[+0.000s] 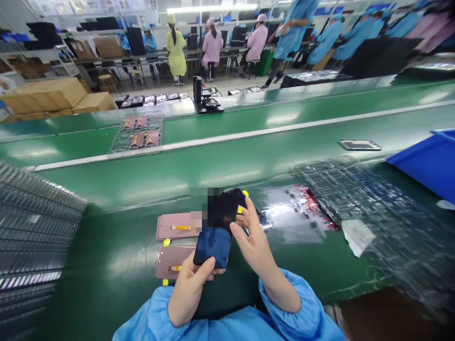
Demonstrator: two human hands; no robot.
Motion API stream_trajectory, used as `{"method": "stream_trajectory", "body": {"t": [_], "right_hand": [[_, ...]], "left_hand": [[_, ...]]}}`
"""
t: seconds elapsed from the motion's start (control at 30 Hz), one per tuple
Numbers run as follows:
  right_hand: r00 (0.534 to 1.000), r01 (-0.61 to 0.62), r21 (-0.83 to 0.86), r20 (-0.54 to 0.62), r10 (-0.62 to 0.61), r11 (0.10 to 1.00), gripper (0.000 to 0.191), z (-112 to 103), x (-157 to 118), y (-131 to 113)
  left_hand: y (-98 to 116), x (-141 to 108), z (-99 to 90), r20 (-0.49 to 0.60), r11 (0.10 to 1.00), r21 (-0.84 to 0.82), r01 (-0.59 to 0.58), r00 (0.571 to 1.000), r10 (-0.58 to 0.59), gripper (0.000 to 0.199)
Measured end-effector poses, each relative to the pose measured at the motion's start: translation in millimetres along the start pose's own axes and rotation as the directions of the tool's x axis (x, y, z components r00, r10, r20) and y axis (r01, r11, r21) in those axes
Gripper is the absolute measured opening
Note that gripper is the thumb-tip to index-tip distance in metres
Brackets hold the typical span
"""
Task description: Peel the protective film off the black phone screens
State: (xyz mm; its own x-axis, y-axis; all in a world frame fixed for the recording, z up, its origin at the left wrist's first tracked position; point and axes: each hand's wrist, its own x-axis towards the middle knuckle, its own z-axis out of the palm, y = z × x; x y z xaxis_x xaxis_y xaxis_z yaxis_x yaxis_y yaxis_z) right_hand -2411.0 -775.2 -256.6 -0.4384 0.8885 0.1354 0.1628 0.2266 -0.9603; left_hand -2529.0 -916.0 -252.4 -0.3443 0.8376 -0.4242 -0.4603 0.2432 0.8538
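My left hand (192, 286) grips the lower edge of a dark blue glossy display panel (213, 246), with the thumb on its face. My right hand (254, 237) holds a black panel with yellow tabs (225, 208), which overlaps the blue one above it. A pixelated patch hides part of the black panel's upper left. Just left of my hands, two pink-backed display panels with yellow flex strips lie on the green mat: one (177, 226) above the other (174, 262). Blue sleeves cover both my wrists.
A stack of clear trays (35, 227) stands at the left, and more clear trays (369, 213) lie at the right beside crumpled film (295, 213) and a blue bin (430, 163). A white-railed green conveyor (249, 137) carries a tray of pink panels (137, 135). Co-workers in smocks stand and sit beyond.
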Motion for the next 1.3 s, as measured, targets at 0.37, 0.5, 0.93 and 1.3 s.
{"method": "stream_trajectory", "body": {"t": [0.37, 0.5, 0.93, 1.3], "right_hand": [[0.911, -0.339, 0.530, 0.390, 0.131, 0.777, 0.054, 9, -19, 9], [0.896, -0.405, 0.569, 0.404, 0.186, 0.715, 0.048, 10, -17, 2], [0.827, -0.560, 0.622, 0.383, 0.411, 0.546, 0.045, -8, -7, -7], [0.905, -0.250, 0.152, 0.389, 0.175, 0.956, 0.046, 2, -7, -4]], "left_hand": [[9, 8, -24.3, 0.468, -0.147, 0.809, -0.570, 0.471, 0.748, 0.065], [10, 7, -23.7, 0.504, -0.176, 0.796, -0.579, 0.473, 0.723, 0.066], [8, 3, -13.4, -0.113, 0.807, 0.459, -0.371, 0.877, 0.468, 0.036], [29, 5, -5.2, 0.154, 1.000, 0.013, -0.026, 0.988, 0.024, 0.040]]}}
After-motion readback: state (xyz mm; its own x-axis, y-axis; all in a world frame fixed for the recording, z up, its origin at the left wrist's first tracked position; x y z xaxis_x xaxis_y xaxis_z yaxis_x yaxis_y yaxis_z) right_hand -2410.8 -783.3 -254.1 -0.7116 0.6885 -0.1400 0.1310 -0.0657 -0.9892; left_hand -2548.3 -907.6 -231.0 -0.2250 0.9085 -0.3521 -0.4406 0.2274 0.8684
